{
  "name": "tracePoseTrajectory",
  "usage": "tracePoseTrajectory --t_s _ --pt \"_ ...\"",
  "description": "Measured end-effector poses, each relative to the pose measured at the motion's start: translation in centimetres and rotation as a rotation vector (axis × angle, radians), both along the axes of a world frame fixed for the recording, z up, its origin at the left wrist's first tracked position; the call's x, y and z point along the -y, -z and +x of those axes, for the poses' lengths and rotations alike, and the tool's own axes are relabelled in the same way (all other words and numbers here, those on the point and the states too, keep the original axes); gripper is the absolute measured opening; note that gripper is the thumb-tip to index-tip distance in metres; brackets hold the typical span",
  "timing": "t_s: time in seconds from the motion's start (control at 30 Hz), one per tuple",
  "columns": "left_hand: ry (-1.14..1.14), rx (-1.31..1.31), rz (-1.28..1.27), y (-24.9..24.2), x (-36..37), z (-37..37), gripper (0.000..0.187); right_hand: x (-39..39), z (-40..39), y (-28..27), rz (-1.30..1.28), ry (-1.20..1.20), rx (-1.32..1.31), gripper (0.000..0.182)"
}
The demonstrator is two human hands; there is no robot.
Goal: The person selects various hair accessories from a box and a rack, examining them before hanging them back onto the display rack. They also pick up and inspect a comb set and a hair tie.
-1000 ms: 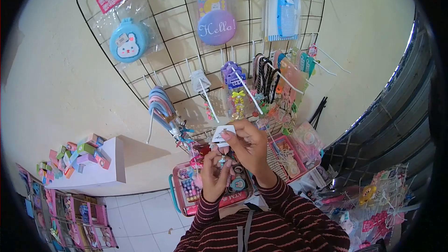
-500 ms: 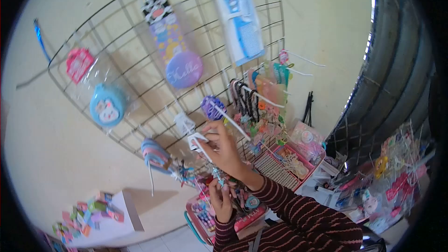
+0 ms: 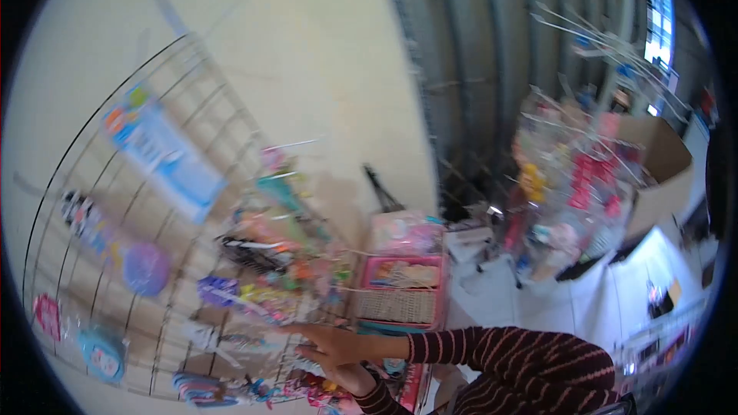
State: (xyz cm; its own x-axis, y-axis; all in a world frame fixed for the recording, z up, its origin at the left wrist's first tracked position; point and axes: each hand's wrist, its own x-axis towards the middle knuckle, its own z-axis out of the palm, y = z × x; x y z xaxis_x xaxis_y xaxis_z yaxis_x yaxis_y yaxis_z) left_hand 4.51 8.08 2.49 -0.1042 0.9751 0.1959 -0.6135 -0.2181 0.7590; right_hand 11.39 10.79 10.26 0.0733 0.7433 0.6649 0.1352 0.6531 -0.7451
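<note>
My right hand (image 3: 332, 344) reaches left at the lower middle, in front of the wire grid rack (image 3: 157, 323). Its fingers are bent and blurred. Whatever they pinch is too smeared to make out. Just below it, my left hand (image 3: 352, 378) is partly covered by the right one, and its fingers are mostly hidden. Close to the fingertips are clear-wrapped small accessories (image 3: 254, 342) on a hook and a white tag (image 3: 201, 336). A purple hair tie bundle (image 3: 217, 290) hangs above them, with dark hair bands (image 3: 254, 253) farther up.
A blue-and-white package (image 3: 165, 157), a purple round item (image 3: 146, 267) and a light-blue pouch (image 3: 101, 353) hang on the grid. Right of it stands a pink tray (image 3: 442, 292). Plastic-wrapped goods (image 3: 573, 192) and a cardboard box (image 3: 653, 177) stand farther right.
The view has swung right, so the rack now lies farther left and more floor shows. My hands have drawn together, the right now overlapping the left. The white tag formerly at my right fingers is indistinct.
</note>
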Motion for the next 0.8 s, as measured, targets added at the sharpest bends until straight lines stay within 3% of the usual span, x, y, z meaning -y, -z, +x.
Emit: tracePoseTrajectory --t_s 0.1,0.17,0.33,0.4,0.43,0.53,0.6,0.63,0.7,0.73,0.8 --pt "0.024 -0.208 0.172 0.8 2.0 2.6 0.031 5.6 4.8 3.4 -0.196 -0.146 0.163 0.037" --pt "0.144 -0.235 0.061 2.7 4.8 3.4 0.028 10.4 8.7 6.0 -0.263 -0.183 0.205 0.034" --pt "0.361 -0.201 -0.246 5.6 13.1 6.9 0.008 27.1 17.6 11.3 -0.424 0.110 0.181 0.029" --pt "0.317 -0.547 0.035 7.7 16.1 9.7 0.010 34.5 20.7 11.8 -0.612 0.228 0.129 0.024" --pt "0.465 -0.418 -0.202 7.6 17.7 11.2 0.019 37.8 22.1 12.0 -0.633 0.250 0.117 0.024" --pt "0.557 -0.500 -0.129 5.9 25.1 18.2 0.021 46.6 26.0 12.0 -0.628 0.664 0.018 0.018" --pt "0.797 -0.186 -0.183 4.7 29.3 22.9 0.023 50.8 28.0 11.7 -0.638 0.818 -0.039 0.017" --pt "0.820 -0.190 -0.196 4.0 31.2 24.9 0.023 52.9 29.0 11.6 -0.609 0.950 -0.081 0.016" --pt "1.009 -0.234 0.071 3.0 34.8 28.9 0.023 56.7 30.7 10.9 -0.588 1.142 -0.146 0.014" --pt "1.023 -0.231 0.051 2.1 36.6 30.6 0.023 58.5 31.5 10.6 -0.609 1.154 -0.145 0.014" --pt "1.192 -0.339 0.246 0.4 39.4 33.2 0.023 61.3 32.7 10.5 -0.551 1.261 -0.171 0.013"
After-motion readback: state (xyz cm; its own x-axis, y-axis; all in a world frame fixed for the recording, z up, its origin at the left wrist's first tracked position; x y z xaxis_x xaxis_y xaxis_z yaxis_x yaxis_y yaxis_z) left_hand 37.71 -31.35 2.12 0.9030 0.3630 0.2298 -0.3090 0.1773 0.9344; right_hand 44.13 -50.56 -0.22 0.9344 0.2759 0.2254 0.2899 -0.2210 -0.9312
